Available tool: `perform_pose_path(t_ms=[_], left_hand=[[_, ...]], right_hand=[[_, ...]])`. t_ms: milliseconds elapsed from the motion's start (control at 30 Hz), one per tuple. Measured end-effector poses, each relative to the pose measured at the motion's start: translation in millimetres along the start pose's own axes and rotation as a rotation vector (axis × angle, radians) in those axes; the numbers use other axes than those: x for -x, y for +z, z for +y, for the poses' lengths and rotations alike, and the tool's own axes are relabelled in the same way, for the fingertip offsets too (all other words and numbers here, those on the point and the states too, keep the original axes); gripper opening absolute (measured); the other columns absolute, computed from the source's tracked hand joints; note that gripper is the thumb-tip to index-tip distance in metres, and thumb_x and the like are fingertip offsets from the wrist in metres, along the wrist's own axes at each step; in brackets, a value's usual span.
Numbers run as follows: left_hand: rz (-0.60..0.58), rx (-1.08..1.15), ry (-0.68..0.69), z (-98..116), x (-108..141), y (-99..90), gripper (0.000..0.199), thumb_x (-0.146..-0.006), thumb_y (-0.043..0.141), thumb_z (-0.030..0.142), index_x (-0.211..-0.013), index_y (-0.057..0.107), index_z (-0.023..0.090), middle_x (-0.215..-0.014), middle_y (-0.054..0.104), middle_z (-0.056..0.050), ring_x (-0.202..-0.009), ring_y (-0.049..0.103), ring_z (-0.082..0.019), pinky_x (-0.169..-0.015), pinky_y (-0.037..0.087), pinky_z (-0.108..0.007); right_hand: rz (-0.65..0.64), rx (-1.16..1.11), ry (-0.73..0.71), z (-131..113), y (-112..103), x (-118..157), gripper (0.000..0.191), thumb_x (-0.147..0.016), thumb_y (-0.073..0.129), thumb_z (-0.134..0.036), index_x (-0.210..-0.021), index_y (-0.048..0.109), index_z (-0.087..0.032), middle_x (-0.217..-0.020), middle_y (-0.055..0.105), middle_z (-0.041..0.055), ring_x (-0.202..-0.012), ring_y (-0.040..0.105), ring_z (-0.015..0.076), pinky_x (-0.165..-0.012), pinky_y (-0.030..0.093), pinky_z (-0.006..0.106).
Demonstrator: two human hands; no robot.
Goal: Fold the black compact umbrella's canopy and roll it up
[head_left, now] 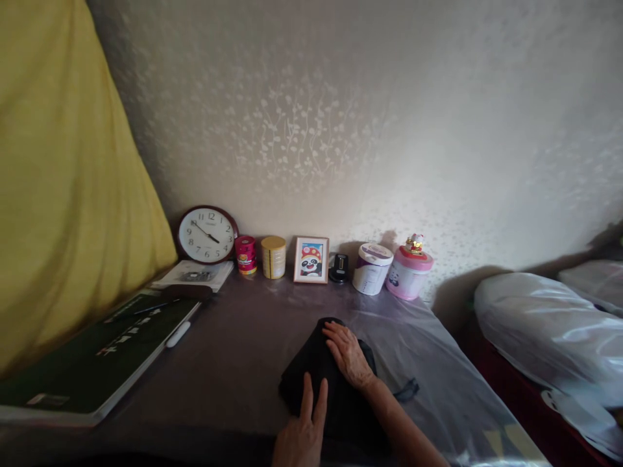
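A black cloth item, perhaps a bag, lies on the table in front of me, with a dark strap or cord sticking out at its right. My right hand rests flat on its upper part, fingers extended toward the far edge. At the near left side of the cloth is my left hand, two fingers stretched out and apart over the black fabric; its other fingers are hidden. Neither hand is wrapped round anything.
Along the wall stand a clock, a red tin, a yellow-lidded can, a panda picture frame, a white tub and a pink tub. A large green book lies left; plastic-wrapped bundles lie right.
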State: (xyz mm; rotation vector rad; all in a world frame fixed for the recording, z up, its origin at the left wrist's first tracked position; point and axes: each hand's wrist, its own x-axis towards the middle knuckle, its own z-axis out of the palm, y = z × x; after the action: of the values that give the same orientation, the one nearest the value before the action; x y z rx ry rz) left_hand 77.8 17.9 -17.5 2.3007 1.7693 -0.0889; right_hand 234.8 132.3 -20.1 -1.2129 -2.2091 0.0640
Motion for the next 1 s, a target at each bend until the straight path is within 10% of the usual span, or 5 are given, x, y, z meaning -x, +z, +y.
perform_pose_path(t_ms=[233,500,733,1000], left_hand=[[-0.102,0.046,0.028,-2.9,4.2,-13.8,0.09,-0.067,0.039,-0.007,-0.138,-0.002,0.03,-0.146,0.01,-0.022,-0.082,0.067,-0.023,-0.068,0.053,-0.031],[-0.127,0.051,-0.003,2.4,4.6,-17.4,0.092,-0.067,0.048,-0.005,-0.14,0.002,0.027,-0.146,0.011,-0.025,-0.088,0.065,-0.025,-0.073,0.052,-0.033],[-0.107,0.104,0.005,0.1,12.9,-24.9,0.101,-0.063,0.05,-0.007,-0.139,-0.005,0.028,-0.145,0.015,-0.026,-0.091,0.064,-0.024,-0.074,0.049,-0.031],[-0.05,0.161,0.041,-7.4,19.4,-27.3,0.092,-0.069,0.041,-0.004,-0.14,-0.01,0.026,-0.144,0.021,-0.025,-0.091,0.063,-0.018,-0.072,0.046,-0.024]], right_hand=[[0.052,0.06,0.251,23.8,-5.4,-34.6,0.035,-0.092,0.033,-0.027,-0.113,0.058,-0.016,-0.12,0.059,0.0114,-0.113,0.051,0.0205,-0.099,0.037,0.041],[-0.167,-0.081,-0.161,-32.1,-9.9,-11.4,0.031,-0.094,0.033,-0.026,-0.101,0.064,-0.024,-0.1,0.068,0.0016,-0.11,0.052,0.0157,-0.105,0.025,0.04],[-0.038,0.092,0.363,17.6,-12.4,-37.3,0.028,-0.089,0.039,-0.022,-0.1,0.064,-0.021,-0.11,0.064,0.0076,-0.105,0.057,0.0188,-0.091,0.039,0.03],[0.026,0.097,0.731,35.6,-56.2,42.4,0.026,-0.086,0.039,-0.027,-0.088,0.065,-0.02,-0.089,0.069,0.0092,-0.085,0.063,0.021,-0.075,0.042,0.029]])
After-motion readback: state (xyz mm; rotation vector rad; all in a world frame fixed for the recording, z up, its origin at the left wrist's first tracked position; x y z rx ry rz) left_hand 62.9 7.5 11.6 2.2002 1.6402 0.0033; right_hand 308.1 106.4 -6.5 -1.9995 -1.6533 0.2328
